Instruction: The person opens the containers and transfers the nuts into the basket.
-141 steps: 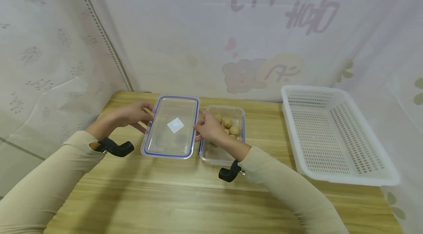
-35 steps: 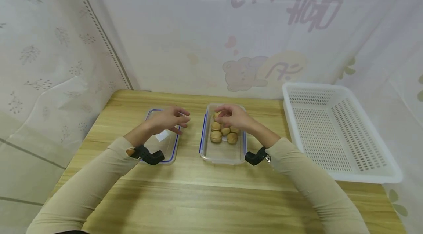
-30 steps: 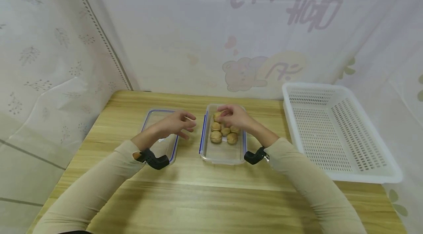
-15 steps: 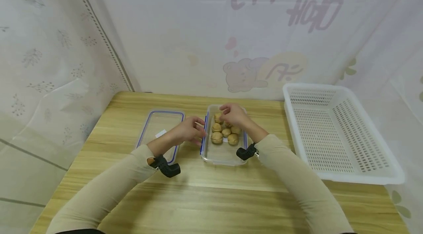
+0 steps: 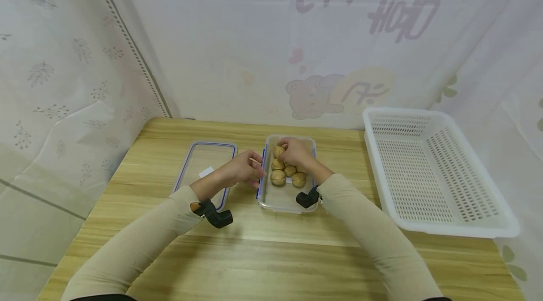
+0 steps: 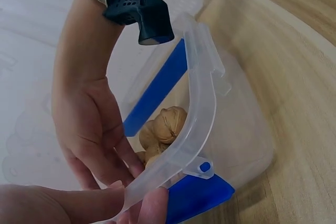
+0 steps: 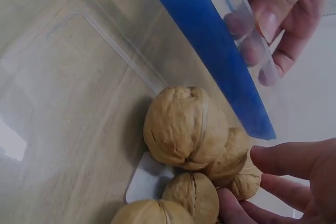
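Note:
A clear plastic food container with blue-edged locking flaps stands on the table, with several walnuts inside. My left hand is at its left side; in the left wrist view, the thumb and a finger pinch the clear plastic edge above a blue seal strip. Reaching in from the right, my right hand has thumb and fingers around a walnut at the far left of the container. A bigger walnut lies nearer the right wrist camera. Fingers partly hide the held walnut.
Left of the container lies its clear lid with a blue seal and a white label, partly under my left forearm. A white perforated basket stands at the right of the wooden table. Patterned cloth hangs behind.
The lid, earlier in both hands, lies at the left. My left hand has moved right to the container's side. My right hand has shifted slightly and its fingers have closed around a walnut.

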The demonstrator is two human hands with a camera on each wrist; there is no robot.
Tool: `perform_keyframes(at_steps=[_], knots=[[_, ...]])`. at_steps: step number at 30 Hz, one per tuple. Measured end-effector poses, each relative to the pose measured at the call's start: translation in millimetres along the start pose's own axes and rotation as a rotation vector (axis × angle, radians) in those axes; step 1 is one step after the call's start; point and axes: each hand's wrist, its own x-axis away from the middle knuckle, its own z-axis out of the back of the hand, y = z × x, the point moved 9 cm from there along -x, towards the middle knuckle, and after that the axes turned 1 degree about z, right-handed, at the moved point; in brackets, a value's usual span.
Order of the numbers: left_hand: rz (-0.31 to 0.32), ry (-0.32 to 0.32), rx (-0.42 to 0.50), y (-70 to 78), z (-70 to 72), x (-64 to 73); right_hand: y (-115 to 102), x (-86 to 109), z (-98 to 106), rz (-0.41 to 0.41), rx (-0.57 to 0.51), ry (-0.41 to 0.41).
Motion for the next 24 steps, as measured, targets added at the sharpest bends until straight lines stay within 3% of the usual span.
perform_keyframes(at_steps=[16,24], knots=[[-0.001,-0.008,-0.007,-1.4,-1.0,-2.5,1,-12.6,-10,-0.032,0.121,0.076],[-0.001,-0.002,-0.006,-1.1,-1.3,-2.9,0,-11.3,-14,-0.024,0.097,0.083]])
